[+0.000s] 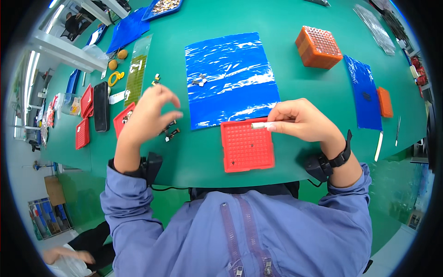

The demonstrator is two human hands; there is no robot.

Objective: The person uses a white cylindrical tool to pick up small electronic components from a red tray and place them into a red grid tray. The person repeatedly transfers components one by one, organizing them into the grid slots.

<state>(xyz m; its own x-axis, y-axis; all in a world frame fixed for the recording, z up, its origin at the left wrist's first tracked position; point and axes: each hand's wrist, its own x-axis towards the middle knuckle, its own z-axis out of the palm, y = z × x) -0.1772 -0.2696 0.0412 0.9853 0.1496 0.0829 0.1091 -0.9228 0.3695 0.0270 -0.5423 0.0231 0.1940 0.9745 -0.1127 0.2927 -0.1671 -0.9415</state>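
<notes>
My right hand (302, 122) pinches a slim stick-like tool with a whitish, blunt end (260, 125); its exact kind is unclear. That end is over the upper right part of a red gridded tray (247, 150), where a couple of tiny dark pieces lie. My left hand (151, 110) hovers at the left, thumb and fingers apart, with nothing visible between them. Small dark and pale parts (172, 134) lie on the table beside it, and a few yellowish pieces (157, 78) sit just beyond. A red tray (123, 117) of small parts is partly hidden behind this hand.
A shiny blue sheet (230, 83) with several small pieces on it lies beyond the gridded tray. An orange stack of trays (318, 47) stands at far right. Yellow scissors (115, 78), a black case (101, 106) and red trays (83, 134) are at left. A person's arm (69, 254) shows lower left.
</notes>
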